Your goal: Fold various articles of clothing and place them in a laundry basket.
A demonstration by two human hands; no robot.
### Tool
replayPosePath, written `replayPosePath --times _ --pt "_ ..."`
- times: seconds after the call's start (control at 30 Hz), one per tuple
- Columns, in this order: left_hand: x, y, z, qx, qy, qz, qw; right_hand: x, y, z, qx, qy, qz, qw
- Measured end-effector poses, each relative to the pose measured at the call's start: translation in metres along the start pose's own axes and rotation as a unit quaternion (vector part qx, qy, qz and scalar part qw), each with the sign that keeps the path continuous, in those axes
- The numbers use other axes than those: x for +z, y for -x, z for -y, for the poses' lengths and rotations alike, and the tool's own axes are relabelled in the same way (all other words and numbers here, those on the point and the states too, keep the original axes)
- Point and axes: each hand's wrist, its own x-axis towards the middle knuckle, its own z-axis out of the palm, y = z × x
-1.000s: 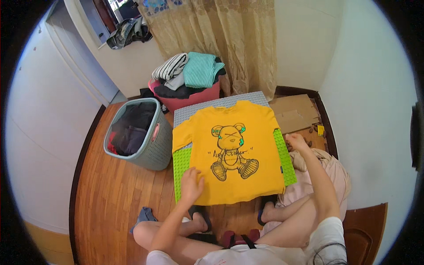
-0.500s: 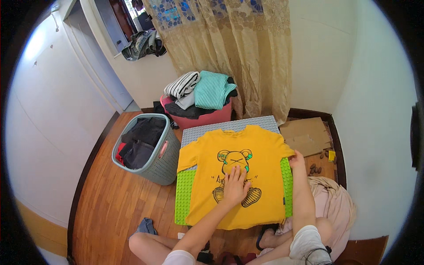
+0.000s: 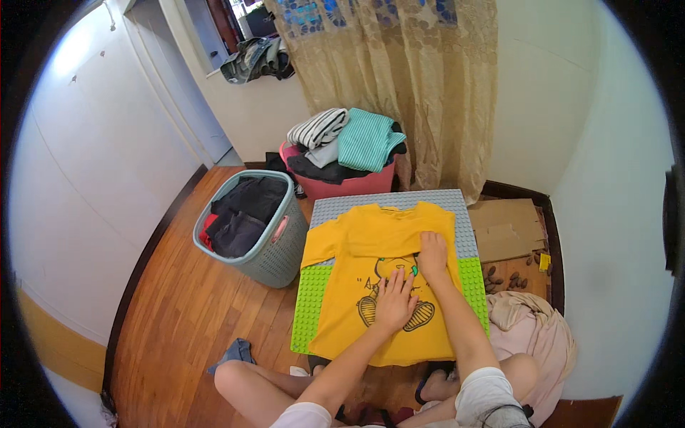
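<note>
A yellow T-shirt [image 3: 342, 324] with a printed cartoon figure lies spread on a table top of studded building plates, grey [image 3: 460, 214] at the far side and green [image 3: 312, 299] nearer me. Its right side is turned inward over the chest, and the folded cloth covers the top of the print. My left hand [image 3: 397, 301] rests flat on the print with fingers spread. My right hand [image 3: 432, 255], fingers curled, grips the turned-in cloth at the right of the chest. The left sleeve [image 3: 320, 246] lies stretched out toward the table's left edge.
A grey-blue laundry basket [image 3: 275, 246] of dark clothes stands left of the table. Behind it, a pink basket [image 3: 342, 187] is heaped with clothes, a striped teal one [image 3: 367, 139] on top. Flattened cardboard [image 3: 506, 228] and pale pink cloth [image 3: 531, 335] lie to the right.
My right hand has moved left from beyond the table's right edge, bringing the shirt's right sleeve over the chest. My left hand stays flat on the print. The view has shifted slightly.
</note>
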Motion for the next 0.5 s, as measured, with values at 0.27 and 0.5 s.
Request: replayPosePath --times 0.27,0.5 --pt "-0.015 0.001 0.015 -0.017 0.098 -0.080 0.992 -0.015 0.021 0.008 -0.036 -0.041 -0.017 0.998" --pt "-0.070 -0.002 0.178 -0.281 0.086 -0.333 0.896 -0.041 0.033 0.013 -0.048 -0.015 0.006 0.999"
